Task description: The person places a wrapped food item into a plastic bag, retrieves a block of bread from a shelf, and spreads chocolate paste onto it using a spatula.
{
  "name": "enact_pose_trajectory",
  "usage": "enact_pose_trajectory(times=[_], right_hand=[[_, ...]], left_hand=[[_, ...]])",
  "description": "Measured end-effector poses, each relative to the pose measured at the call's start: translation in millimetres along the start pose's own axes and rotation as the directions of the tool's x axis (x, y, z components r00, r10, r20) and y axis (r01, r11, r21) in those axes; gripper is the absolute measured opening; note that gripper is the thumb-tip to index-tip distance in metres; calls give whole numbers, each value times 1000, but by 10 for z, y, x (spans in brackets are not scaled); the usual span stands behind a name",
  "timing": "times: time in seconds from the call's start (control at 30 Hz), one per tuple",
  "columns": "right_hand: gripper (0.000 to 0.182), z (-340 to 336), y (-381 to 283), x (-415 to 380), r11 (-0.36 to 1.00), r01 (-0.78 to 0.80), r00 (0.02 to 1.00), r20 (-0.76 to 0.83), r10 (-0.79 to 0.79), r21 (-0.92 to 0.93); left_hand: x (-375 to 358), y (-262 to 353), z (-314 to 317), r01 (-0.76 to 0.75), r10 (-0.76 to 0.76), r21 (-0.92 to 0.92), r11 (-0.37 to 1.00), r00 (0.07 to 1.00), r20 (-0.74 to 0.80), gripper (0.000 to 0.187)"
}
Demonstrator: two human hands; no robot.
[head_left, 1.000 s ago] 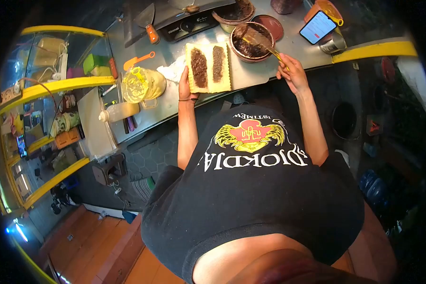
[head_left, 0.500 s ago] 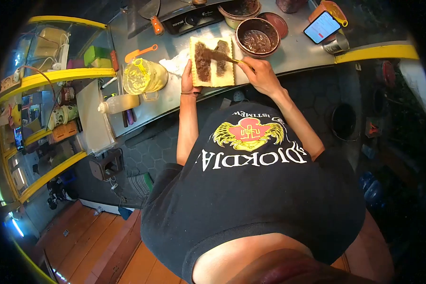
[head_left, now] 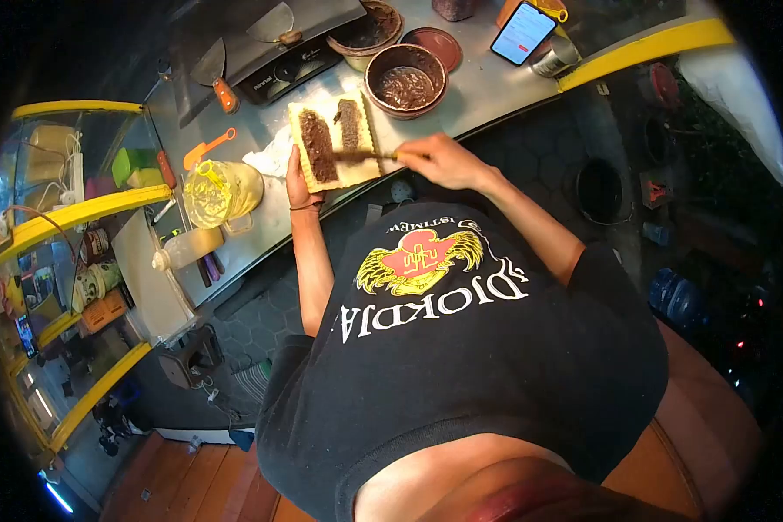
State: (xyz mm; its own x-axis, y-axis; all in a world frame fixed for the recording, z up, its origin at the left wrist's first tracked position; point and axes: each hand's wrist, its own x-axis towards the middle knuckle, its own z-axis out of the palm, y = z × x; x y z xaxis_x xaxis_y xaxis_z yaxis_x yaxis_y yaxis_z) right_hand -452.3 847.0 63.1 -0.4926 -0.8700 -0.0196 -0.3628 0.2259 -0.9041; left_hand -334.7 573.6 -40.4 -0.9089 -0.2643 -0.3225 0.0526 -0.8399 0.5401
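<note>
My left hand [head_left: 301,184] grips the left edge of a pale, scallop-edged slab of bread [head_left: 331,130], holding it up over the counter's front edge. Two dark brown strips of chocolate-like spread [head_left: 319,152] run along its top face. My right hand [head_left: 446,163] is closed around the handle of a spreading knife [head_left: 365,157]. Its blade, brown with spread, lies across the lower part of the left strip and is a little blurred. Beyond the bread stands a round tub [head_left: 406,111], smeared inside with the same brown spread.
A second smeared tub [head_left: 365,54], a dark red lid [head_left: 433,48] and a phone [head_left: 524,33] sit farther back. Left of the bread are a yellow-smeared pitcher [head_left: 235,196], an orange spatula [head_left: 207,150] and a squeeze bottle [head_left: 191,247]. A stove [head_left: 289,74] stands behind.
The knife blade has gone from the upper part of the bread to the lower part of the left strip. The bread is tilted more. The whole view has shifted and turned.
</note>
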Motion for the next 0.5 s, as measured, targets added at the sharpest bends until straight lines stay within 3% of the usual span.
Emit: enact_pose_trajectory(times=[0.03, 0.13, 0.17, 0.23, 0.3, 0.33, 0.37, 0.4, 0.47, 0.5], right_hand=[[20, -27, -22, 64, 997, -71, 996, -56, 70, -20], [23, 88, 50, 291, 999, 42, 973, -226, -49, -33], [25, 131, 99, 350, 993, 44, 988, -144, -59, -105], [26, 182, 62, 366, 987, 82, 996, 46, -77, -135], [27, 206, 150, 352, 997, 72, 977, 202, -72, 9], [30, 183, 150, 329, 995, 91, 965, 245, -95, 27], [33, 146, 117, 313, 993, 107, 953, 282, -114, 40], [33, 123, 65, 301, 993, 112, 949, 293, -120, 43], [31, 87, -17, 258, 988, -96, 909, 416, 36, 125], [31, 84, 5, 233, 987, -96, 907, 419, 35, 126]], left_hand=[[1, -1, -43, -12, 11, 19, 1000, 1000, 9, 46], [-16, -25, -20, 0, 0, -29, 1000, 1000, 4, 45], [-28, -16, 20, 6, -6, -32, 999, 1000, 10, 45], [77, 1, -193, 125, -49, -194, 973, 934, 354, 46], [87, 30, -171, 228, -99, -200, 953, 858, 505, 46], [28, -3, -35, 29, -23, -44, 999, 991, 133, 46], [-5, -19, 132, -14, 14, 5, 1000, 1000, 4, 46], [-3, -30, 100, -16, 16, -4, 1000, 1000, 3, 44], [28, -31, 43, -18, 18, -13, 1000, 1000, 0, 42], [38, -30, 21, -11, 10, -4, 1000, 999, -33, 43]])
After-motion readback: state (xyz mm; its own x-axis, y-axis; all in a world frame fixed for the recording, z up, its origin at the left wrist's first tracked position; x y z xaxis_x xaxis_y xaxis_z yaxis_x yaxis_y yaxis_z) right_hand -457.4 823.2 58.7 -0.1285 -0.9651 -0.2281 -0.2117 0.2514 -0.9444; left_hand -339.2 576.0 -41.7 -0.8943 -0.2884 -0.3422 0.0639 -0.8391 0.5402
